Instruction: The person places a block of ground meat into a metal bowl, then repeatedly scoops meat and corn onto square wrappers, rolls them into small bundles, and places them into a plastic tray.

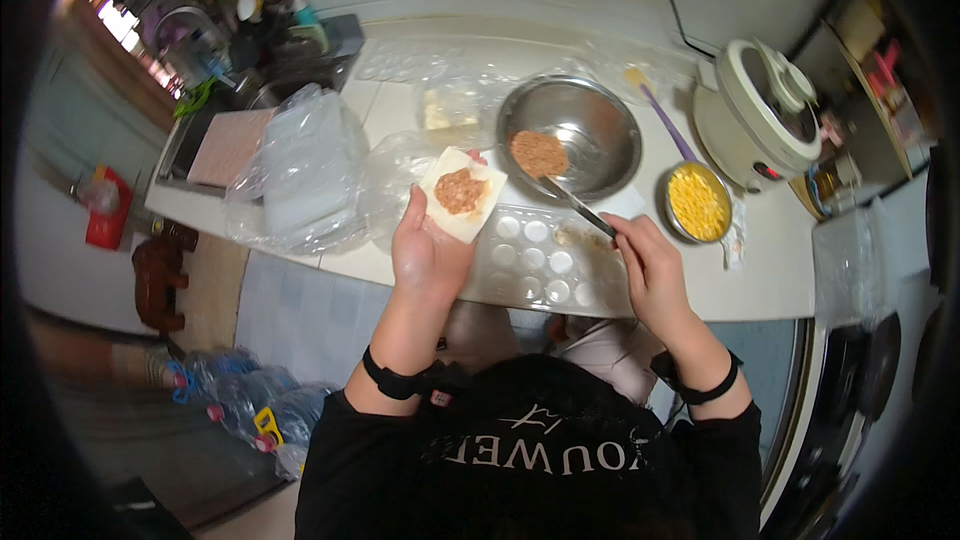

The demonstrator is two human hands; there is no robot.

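Dumpling wrapper (462, 196): pale, square, lying flat with one corner pointing away from the person. A rounded mound of brownish minced filling (459, 190) sits at its centre.

Left hand (428, 250): palm up, open and cupped under the wrapper; wrapper rests on the fingers, thumb up along its near-left edge. Held over the counter (760, 270) near its front edge, left of the steel bowl.

Right hand (648, 265): clenched on the handle of a slim metal utensil (578, 206), whose far end reaches up-left into the bowl. Wrapper lies well left of this hand.

Containers:
- Steel bowl (570, 138), mid-counter: a lump of the same brown filling at its near-left wall, otherwise bare metal.
- Small round bowl (698, 202), right of it: full of yellow corn kernels.
- Clear plastic tray (540, 255) at the front edge, between the hands: round pockets, several with white discs.
- Cream rice cooker (770, 110), far right corner, lid shut.
- Crumpled clear plastic bags (300, 165) at the left end.
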